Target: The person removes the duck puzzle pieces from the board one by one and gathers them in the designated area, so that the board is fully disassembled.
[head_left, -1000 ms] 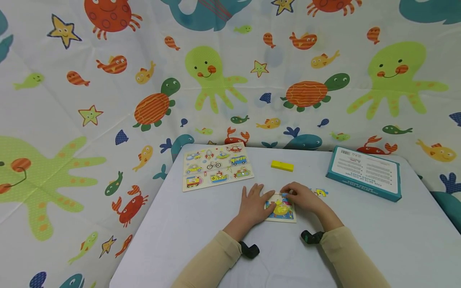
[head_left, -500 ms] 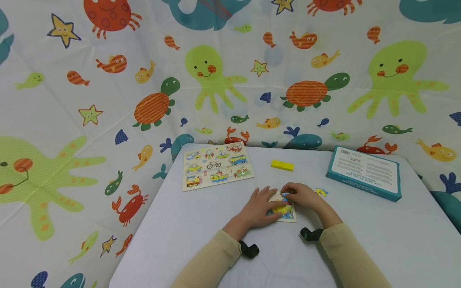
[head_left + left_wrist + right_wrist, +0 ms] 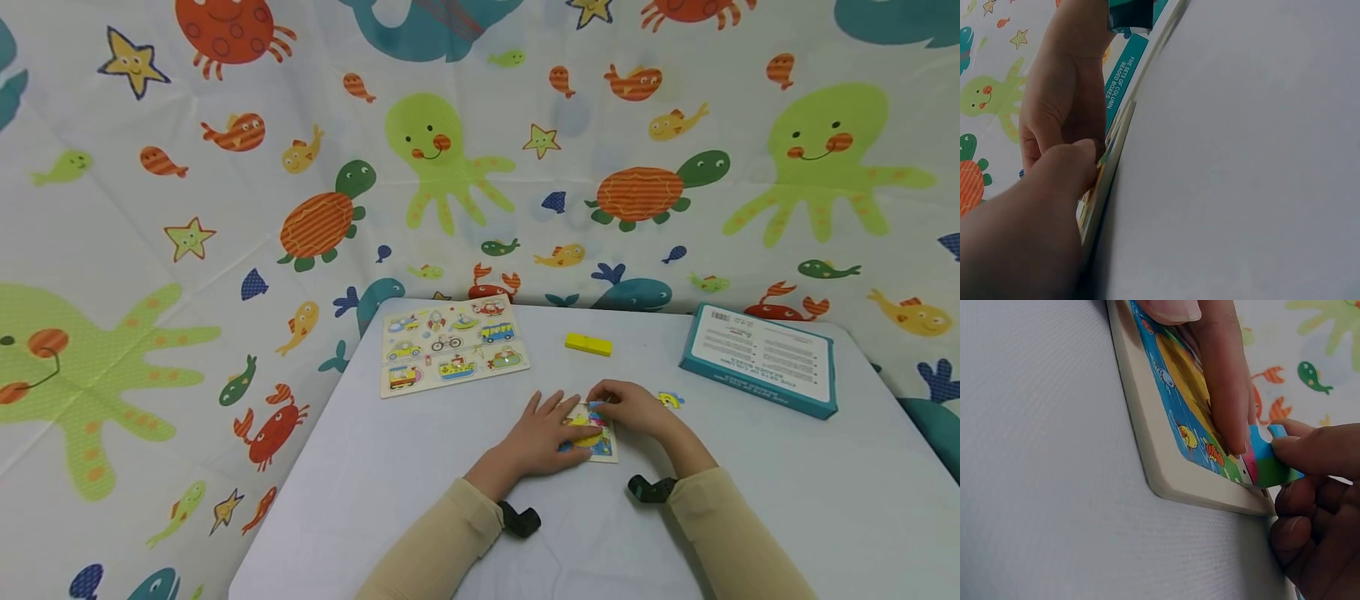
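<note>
A small jigsaw puzzle in a pale wooden frame lies on the white table, showing a yellow shape on blue. My left hand rests across its left part with fingers extended, and one fingertip touches the picture in the right wrist view. Between thumb and fingers, my right hand pinches a blue, pink and green jigsaw piece at the puzzle's edge; the piece sits slightly tilted above the frame. Another jigsaw piece, yellow and blue, lies loose just right of the right hand. The left hand hides part of the picture.
Behind to the left lies a wooden vehicle puzzle board. A yellow block lies beyond the hands. At back right is a flat teal box. A sea-animal printed cloth hangs behind the table.
My left hand has slid slightly right over the puzzle and covers more of its picture. The right hand stays at the upper right edge, still pinching the jigsaw piece.
</note>
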`<act>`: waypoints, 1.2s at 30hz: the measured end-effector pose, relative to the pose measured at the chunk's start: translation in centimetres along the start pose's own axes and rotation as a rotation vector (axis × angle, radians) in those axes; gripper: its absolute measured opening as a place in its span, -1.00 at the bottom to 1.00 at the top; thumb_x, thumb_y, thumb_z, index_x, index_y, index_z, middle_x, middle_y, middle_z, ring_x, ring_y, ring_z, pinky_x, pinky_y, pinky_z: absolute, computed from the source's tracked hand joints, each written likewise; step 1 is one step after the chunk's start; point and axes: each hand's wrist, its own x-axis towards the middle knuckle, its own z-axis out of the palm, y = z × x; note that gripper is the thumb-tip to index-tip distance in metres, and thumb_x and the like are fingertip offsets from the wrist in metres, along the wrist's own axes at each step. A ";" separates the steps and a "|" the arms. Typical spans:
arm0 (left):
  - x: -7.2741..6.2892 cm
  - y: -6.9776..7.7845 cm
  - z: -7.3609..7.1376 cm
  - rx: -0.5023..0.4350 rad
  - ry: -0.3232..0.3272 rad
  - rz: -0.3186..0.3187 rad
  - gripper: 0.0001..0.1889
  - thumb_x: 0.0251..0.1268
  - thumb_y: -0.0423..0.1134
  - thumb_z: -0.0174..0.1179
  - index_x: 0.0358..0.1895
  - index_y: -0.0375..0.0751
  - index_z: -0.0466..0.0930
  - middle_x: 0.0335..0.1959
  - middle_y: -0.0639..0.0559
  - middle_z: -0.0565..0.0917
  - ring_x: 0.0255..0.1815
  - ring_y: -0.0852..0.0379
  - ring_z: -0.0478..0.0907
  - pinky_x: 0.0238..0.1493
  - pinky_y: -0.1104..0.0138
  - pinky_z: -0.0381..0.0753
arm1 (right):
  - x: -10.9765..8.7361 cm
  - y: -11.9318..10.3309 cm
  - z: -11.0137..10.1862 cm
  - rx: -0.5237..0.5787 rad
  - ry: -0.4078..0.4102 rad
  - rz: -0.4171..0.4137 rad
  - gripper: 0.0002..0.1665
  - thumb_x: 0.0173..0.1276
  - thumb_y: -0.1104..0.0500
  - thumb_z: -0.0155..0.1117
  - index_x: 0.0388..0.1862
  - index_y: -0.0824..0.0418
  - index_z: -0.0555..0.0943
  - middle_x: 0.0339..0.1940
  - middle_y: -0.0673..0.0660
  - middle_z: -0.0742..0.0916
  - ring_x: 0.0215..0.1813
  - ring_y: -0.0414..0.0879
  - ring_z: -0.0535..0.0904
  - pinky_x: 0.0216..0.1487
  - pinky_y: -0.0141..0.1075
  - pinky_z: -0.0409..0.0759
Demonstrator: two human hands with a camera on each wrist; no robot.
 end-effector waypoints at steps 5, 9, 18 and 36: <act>0.1 0.0 -0.1 0.004 -0.015 -0.007 -0.51 0.45 0.40 -0.31 0.42 0.74 0.06 0.63 0.12 0.02 0.65 -0.07 -0.12 0.55 -0.22 -0.13 | -0.1 0.0 0.0 0.032 -0.011 -0.011 -0.88 0.43 0.10 0.24 -0.10 -0.05 0.65 -0.16 0.01 0.68 -0.11 -0.03 0.52 0.00 -0.19 0.51; 0.1 0.0 0.0 0.013 -0.014 -0.005 -0.51 0.46 0.38 -0.30 0.42 0.75 0.04 0.63 0.12 0.02 0.65 -0.06 -0.12 0.55 -0.21 -0.12 | -0.2 -0.1 -0.1 0.069 -0.032 -0.033 -0.88 0.42 0.11 0.24 -0.10 -0.05 0.66 -0.14 0.02 0.69 -0.10 -0.02 0.52 0.00 -0.19 0.49; 0.1 -0.1 0.4 0.026 -0.002 0.001 -0.51 0.46 0.38 -0.28 0.43 0.74 0.05 0.63 0.12 0.02 0.65 -0.05 -0.11 0.55 -0.20 -0.11 | -1.2 -0.1 -1.8 0.099 -0.002 -0.011 -0.78 0.51 0.09 0.13 0.04 0.07 0.63 -0.16 0.10 0.64 -0.21 -0.02 0.50 -0.21 -0.25 0.51; -0.1 0.0 0.3 0.023 0.019 0.005 -0.51 0.46 0.36 -0.23 0.42 0.71 0.10 0.63 0.10 0.03 0.65 -0.05 -0.10 0.57 -0.17 -0.10 | -6.1 3.9 -9.0 0.037 0.106 0.092 -0.60 0.57 0.00 0.04 0.22 0.17 0.54 -0.43 0.14 0.52 -0.32 0.02 0.46 -0.36 -0.25 0.38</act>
